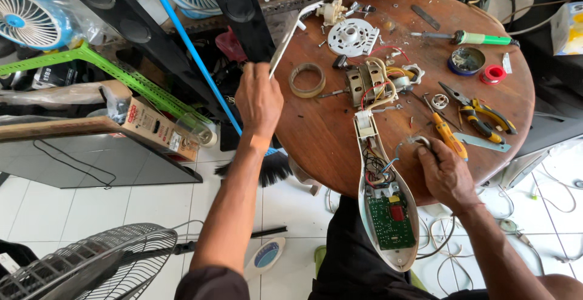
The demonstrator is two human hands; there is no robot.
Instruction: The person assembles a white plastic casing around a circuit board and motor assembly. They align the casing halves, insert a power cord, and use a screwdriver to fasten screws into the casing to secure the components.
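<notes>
Both hands are at work, well apart. The left hand is raised beyond the counter's edge, fingers closed on the lower end of a long white cover strip that runs up toward the top of the counter. The right hand rests on the round wooden counter, fingers curled around a grey wire leading from the opened white housing. That housing lies at the near edge of the counter, overhanging toward the person, with a green circuit board and loose coloured leads exposed. Just beyond it sits the motor with its copper windings. Judged from this, the step in hand is disassembly: cover off, wiring being handled. An orange-handled screwdriver lies just beside the right hand; pliers, a tape roll and a soldering iron lie farther out.
</notes>
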